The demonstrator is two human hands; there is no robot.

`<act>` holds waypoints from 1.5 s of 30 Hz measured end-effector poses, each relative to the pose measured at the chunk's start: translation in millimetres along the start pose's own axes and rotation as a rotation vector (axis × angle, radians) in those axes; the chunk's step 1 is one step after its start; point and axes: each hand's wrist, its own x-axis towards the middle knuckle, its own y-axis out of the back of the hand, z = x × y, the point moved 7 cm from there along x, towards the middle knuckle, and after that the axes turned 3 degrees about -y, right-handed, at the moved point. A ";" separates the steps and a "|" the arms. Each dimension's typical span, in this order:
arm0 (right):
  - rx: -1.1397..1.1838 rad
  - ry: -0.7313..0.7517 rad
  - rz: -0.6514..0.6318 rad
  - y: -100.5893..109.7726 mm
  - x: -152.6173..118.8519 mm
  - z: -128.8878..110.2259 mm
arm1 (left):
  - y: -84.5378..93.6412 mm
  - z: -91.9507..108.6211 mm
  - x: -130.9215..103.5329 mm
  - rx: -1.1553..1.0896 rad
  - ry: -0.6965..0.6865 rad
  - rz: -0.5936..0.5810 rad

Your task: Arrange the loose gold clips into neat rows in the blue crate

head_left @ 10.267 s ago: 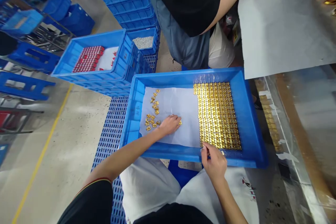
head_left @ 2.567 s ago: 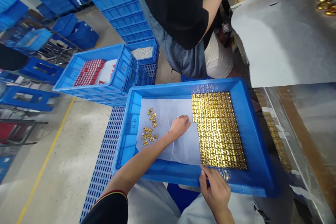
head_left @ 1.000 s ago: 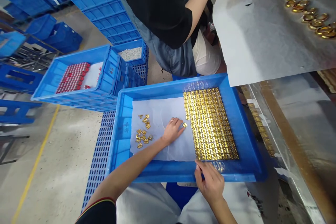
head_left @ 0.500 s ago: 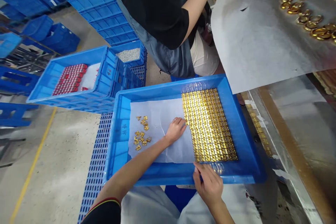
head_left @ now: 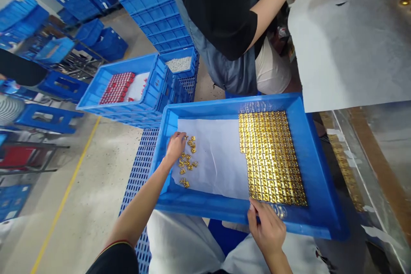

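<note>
A blue tray (head_left: 224,209) lies across my lap, lined with white paper (head_left: 218,154). Tight rows of gold pieces (head_left: 272,158) fill its right part. Loose gold pieces (head_left: 187,162) lie scattered on the paper at the left. My left hand (head_left: 176,144) is at the upper edge of the loose pieces, fingertips pinched on a small gold piece. My right hand (head_left: 266,224) rests at the tray's near rim, thumb and forefinger together at the lower left corner of the rows; whether anything is between them is hidden.
Beyond the tray sits a person in a dark sleeve (head_left: 221,13). Blue crates (head_left: 128,90) with red pieces stand at the left, near a crate of pale pieces (head_left: 180,64). A paper-covered table (head_left: 334,51) is at the upper right.
My left hand has moved left from the edge of the gold rows to the loose pieces. My right hand stays by the rows' lower corner. The view has shifted left.
</note>
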 end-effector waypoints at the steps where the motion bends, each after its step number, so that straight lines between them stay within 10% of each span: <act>1: -0.006 0.002 -0.001 0.1 0.4 -0.4 | -1.9 -3.1 0.5 -0.001 0.010 -0.030; 8: -0.012 0.003 0.001 0.4 2.1 -2.3 | -0.5 37.1 16.4 -0.185 -0.036 -0.097; 16: -0.017 -0.006 0.022 1.5 3.1 -2.8 | -27.4 137.2 -16.6 -0.444 -0.211 -0.516; 23: -0.017 -0.010 0.010 -0.1 -0.6 -0.4 | -76.8 171.4 -47.4 -0.635 0.119 -0.853; 27: -0.008 -0.017 0.008 -0.1 -0.4 -0.1 | -73.1 167.0 -37.4 -0.638 0.118 -0.731; 32: -0.024 -0.011 0.009 1.2 2.0 -1.6 | -58.9 158.3 -31.8 -0.426 -0.250 -0.421; 45: -0.024 -0.019 0.011 0.8 2.0 -1.1 | -95.6 190.9 -63.8 -0.237 -0.671 -0.277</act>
